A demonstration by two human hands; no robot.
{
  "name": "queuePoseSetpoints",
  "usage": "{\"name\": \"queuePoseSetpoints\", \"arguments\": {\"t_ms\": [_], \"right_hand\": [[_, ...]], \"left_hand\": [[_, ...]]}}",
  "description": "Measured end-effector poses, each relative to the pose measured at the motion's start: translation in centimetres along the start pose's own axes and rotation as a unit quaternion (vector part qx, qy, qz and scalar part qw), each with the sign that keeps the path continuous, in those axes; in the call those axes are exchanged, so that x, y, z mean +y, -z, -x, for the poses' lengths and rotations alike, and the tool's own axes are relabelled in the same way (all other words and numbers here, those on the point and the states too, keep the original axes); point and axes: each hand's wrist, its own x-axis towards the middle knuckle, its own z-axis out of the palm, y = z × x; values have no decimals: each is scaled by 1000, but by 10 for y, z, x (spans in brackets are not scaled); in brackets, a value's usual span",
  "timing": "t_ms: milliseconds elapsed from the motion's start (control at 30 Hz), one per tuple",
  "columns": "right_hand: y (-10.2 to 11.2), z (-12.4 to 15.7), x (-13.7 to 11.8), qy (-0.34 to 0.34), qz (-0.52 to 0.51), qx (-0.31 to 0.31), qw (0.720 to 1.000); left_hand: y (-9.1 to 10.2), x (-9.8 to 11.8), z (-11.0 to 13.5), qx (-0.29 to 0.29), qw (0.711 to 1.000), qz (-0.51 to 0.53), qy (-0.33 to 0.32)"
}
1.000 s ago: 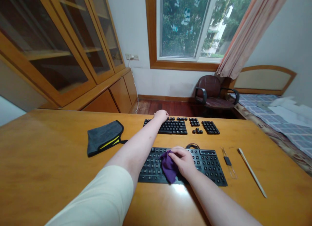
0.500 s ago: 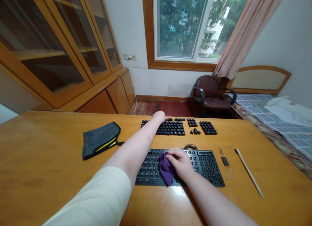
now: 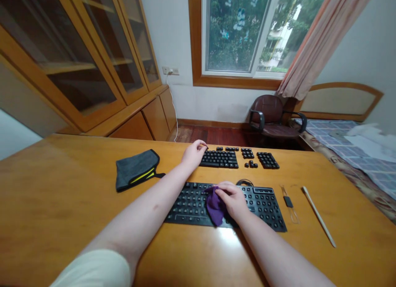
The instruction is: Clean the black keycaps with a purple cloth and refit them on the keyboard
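A black keyboard base (image 3: 190, 204) with its keycaps off lies in front of me. My right hand (image 3: 233, 199) pinches a purple cloth (image 3: 215, 208) that hangs down over the middle of this base. Beyond it, loose black keycaps (image 3: 221, 159) are laid out in keyboard order near the table's far edge. My left hand (image 3: 194, 153) reaches to the left end of those rows. Its thumb and fingers are closed on a small dark keycap (image 3: 206, 147), and the hand and forearm hide some of the layout.
On the wooden table (image 3: 71, 204), a folded grey cloth (image 3: 137, 169) with yellow inside lies to the left. A wire keycap puller (image 3: 288, 202) and a long white stick (image 3: 318, 217) lie to the right. A coiled cable (image 3: 244, 182) sits behind the base. A chair (image 3: 269, 113) stands beyond the table.
My left hand has turned and drawn slightly left, bringing its fingertips and a dark keycap into view. My right hand keeps the purple cloth over the base. The whole view has shifted a little.
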Motion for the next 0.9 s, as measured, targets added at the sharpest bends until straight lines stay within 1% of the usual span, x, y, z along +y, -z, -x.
{"name": "queuePoseSetpoints", "arguments": {"t_ms": [67,167,233,300,367,433,500,600,667,733,900], "right_hand": [[-1,0,1,-17,1,10,1000],[-4,1,3,-76,-35,51,995],[-6,1,5,-108,-79,84,988],[-7,1,5,-118,-109,111,981],[-7,1,5,-119,-122,128,977],[-7,0,7,-117,-124,135,976],[-5,0,9,-111,-109,132,979],[-3,1,12,-93,-64,109,987],[-2,1,12,-70,-27,87,993],[0,1,9,-41,11,62,997],[2,1,4,7,53,24,998]], "left_hand": [[3,1,30,-23,995,98,24],[1,5,72,-48,968,238,70],[-4,5,94,-61,942,306,122],[-10,4,108,-67,920,351,160],[-14,2,115,-70,909,373,173],[-16,0,119,-76,911,370,163],[-16,0,120,-80,932,332,124],[-14,3,123,-69,967,243,40],[-13,5,125,-59,973,223,11],[-15,5,127,-48,968,244,18],[-20,1,130,-30,938,331,93]]}}
